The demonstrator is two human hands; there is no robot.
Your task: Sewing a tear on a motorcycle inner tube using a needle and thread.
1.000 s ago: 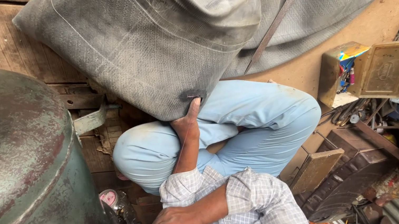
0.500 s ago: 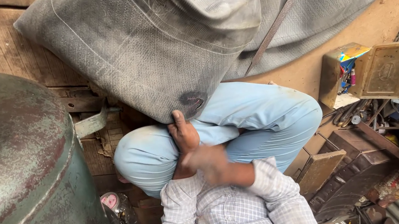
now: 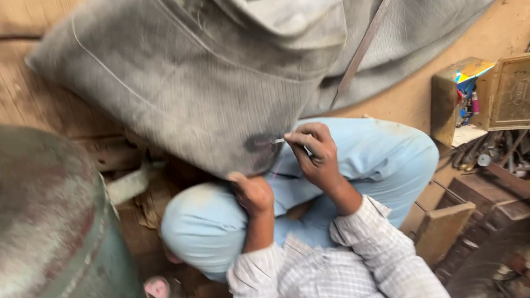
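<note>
We see a big grey sheet [image 3: 196, 75] of coarse, ribbed rubbery material, dusty and creased, draped down over our knees in pale blue trousers [image 3: 380, 159]. Our left hand [image 3: 252, 193] pinches its lower edge beside a dark round patch [image 3: 258, 144]. Our right hand [image 3: 314, 155] closes its fingers on a thin metal tool [image 3: 280, 141] touching that patch. A rounded green metal tank [image 3: 18, 245], worn and dull, stands left.
</note>
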